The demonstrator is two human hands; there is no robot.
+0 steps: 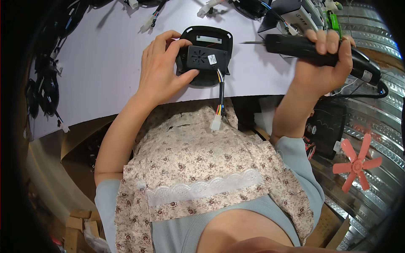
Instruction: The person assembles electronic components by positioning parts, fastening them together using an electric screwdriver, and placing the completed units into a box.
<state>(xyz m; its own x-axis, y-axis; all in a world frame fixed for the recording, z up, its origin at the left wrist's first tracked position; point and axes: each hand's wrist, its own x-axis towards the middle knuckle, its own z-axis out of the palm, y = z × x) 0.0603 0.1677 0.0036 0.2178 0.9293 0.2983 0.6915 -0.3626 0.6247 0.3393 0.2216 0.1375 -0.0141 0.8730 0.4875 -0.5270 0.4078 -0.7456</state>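
Observation:
A black plastic housing lies on the white table with its inner side up. Inside it sits a black box-shaped module with a round slotted pattern and a small white label. From the module a bundle of coloured wires runs over the table's front edge to a white connector. My left hand grips the housing and module at their left side, thumb below and fingers above. Off to the right, my right hand is wrapped around a black electric screwdriver; its thin bit points left toward the housing, apart from it.
More black units with wires line the table's left edge, and others lie along the back. A grey box stands at the back right. A pink fan blade is at the right, before corrugated metal. Cardboard lies below left.

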